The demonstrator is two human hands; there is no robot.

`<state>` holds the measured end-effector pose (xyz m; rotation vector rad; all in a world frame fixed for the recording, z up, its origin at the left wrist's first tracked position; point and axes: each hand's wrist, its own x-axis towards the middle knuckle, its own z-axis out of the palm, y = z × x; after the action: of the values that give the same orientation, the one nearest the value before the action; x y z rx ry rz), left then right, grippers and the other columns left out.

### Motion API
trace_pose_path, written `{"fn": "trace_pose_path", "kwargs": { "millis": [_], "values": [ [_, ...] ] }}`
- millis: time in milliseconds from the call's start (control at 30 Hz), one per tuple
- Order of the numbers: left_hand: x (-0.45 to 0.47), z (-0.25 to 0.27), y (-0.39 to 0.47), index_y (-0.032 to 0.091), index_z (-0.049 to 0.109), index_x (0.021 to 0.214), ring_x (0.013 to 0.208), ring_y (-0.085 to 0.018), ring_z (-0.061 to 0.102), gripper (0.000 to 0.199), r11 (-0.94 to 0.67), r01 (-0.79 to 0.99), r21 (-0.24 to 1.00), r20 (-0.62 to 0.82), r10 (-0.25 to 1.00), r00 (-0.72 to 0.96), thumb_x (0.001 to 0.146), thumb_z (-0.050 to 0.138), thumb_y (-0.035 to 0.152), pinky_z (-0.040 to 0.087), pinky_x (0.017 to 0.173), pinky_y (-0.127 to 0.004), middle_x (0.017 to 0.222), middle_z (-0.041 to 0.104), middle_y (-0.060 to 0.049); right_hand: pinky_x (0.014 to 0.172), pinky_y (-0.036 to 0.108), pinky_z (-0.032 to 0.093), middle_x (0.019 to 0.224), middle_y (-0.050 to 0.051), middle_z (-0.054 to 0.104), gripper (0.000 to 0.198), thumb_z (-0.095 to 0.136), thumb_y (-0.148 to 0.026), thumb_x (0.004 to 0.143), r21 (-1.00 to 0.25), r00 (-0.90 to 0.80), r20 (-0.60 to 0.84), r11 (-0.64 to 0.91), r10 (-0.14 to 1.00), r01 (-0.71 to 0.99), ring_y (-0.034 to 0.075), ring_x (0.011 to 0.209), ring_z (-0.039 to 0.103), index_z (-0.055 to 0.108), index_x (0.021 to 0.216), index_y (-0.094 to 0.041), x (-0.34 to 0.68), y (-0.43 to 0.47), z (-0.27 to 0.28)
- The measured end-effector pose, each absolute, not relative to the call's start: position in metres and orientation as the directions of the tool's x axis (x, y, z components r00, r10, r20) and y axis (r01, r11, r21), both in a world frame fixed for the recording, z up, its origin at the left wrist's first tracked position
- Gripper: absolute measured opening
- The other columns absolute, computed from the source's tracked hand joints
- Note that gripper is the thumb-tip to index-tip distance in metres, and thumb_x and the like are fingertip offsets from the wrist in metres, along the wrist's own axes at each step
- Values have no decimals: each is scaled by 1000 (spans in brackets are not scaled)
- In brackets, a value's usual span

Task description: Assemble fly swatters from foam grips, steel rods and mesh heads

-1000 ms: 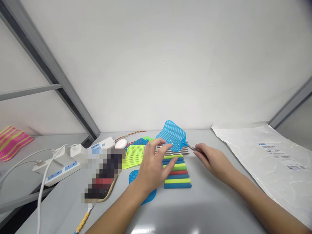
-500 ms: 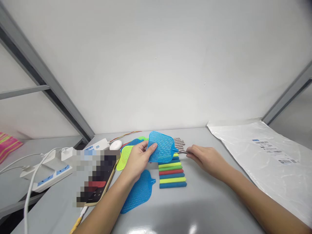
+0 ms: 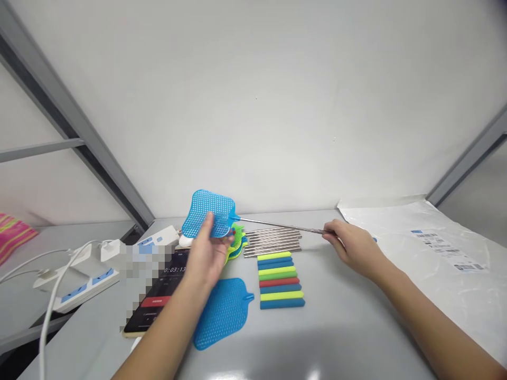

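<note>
Head view:
1. The left hand [image 3: 208, 258] pinches a blue mesh paddle [image 3: 212, 208], thumb in front, raised above the table [image 3: 336, 327].
2. The right hand [image 3: 354, 248] grasps the paddle's metal rod [image 3: 277, 226], which stretches between both hands; a blue tip [image 3: 374, 239] beyond that hand may be its handle.
3. On the table lie loose rods [image 3: 273, 241], coloured sticks [image 3: 280, 281] and a second blue paddle [image 3: 225, 314], near the phone [image 3: 158, 295].

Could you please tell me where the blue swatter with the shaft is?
In the head view, the blue swatter spans the middle, appearing just above the metal rods, mesh head in the left hand, metal shaft in the right hand.
</note>
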<state>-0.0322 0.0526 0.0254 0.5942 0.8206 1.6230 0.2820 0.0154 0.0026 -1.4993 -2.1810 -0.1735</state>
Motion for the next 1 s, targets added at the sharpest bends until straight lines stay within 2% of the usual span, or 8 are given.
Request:
{"fn": "trace_pose_path", "kwargs": {
  "millis": [67, 133, 333, 400, 500, 600, 833, 1000],
  "values": [
    [-10, 18, 38, 19, 65, 97, 70, -12, 62, 29, -12, -567, 824, 0, 1000, -22, 82, 64, 43, 53, 63, -24, 83, 65, -2, 61, 28, 37, 85, 2, 62, 19, 36, -33, 97, -137, -338, 453, 439, 825, 888, 16, 69, 55, 52, 97, -22, 274, 12, 2],
    [5, 11, 26, 17, 67, 99, 72, -12, 60, 32, 2, -450, 893, 40, 996, 84, 84, 61, 45, 51, 65, -25, 90, 66, -5, 64, 29, 37, 87, 3, 61, 21, 37, -35, 98, -93, -413, 441, 499, 797, 862, 16, 71, 55, 53, 99, -22, 265, 9, -1],
    [15, 5, 11, 15, 67, 93, 71, -16, 58, 42, 35, -144, 989, 4, 965, 262, 90, 45, 50, 47, 68, -29, 85, 65, -7, 58, 27, 31, 76, 1, 58, 28, 38, -39, 98, -36, -506, 401, 565, 763, 824, 14, 65, 51, 57, 92, -21, 245, 5, -12],
    [14, 6, 8, 16, 63, 79, 63, -14, 52, 39, 18, -8, 1000, -14, 943, 334, 91, 44, 48, 42, 63, -28, 69, 58, -3, 56, 27, 29, 73, 1, 58, 28, 38, -38, 99, 6, -540, 427, 595, 725, 804, 13, 61, 49, 58, 89, -21, 240, 4, -14],
    [13, 8, 4, 19, 40, 54, 51, -11, 34, 47, -37, 105, 994, -8, 916, 400, 91, 42, 47, 29, 52, -26, 52, 36, 3, 54, 27, 26, 68, 0, 56, 30, 37, -35, 99, 68, -580, 466, 627, 668, 776, 12, 57, 45, 57, 82, -20, 236, 2, -14],
    [12, 10, 4, 20, 27, 55, 51, -10, 21, 48, -28, 40, 999, 11, 926, 378, 90, 43, 50, 19, 47, -25, 54, 25, 5, 53, 27, 24, 62, -2, 53, 35, 36, -36, 99, 67, -580, 467, 627, 668, 776, 11, 52, 41, 53, 73, -20, 237, 4, -12],
    [-4, 20, 25, 21, 27, 57, 47, -7, 15, 46, 159, -134, 978, -124, 963, 237, 83, 54, 48, 13, 43, -22, 54, 19, 8, 54, 27, 24, 60, -1, 53, 39, 32, -39, 100, 28, -537, 430, 584, 726, 812, 11, 52, 43, 50, 71, -20, 255, 18, -9],
    [-25, 34, 40, 20, 30, 56, 42, -6, 18, 40, 17, -216, 976, -19, 1000, -8, 82, 56, 37, 16, 39, -20, 52, 19, 8, 53, 27, 23, 61, -1, 54, 41, 30, -42, 100, 46, -490, 427, 523, 760, 851, 12, 52, 45, 50, 71, -21, 269, 20, -3]
  ]
}}
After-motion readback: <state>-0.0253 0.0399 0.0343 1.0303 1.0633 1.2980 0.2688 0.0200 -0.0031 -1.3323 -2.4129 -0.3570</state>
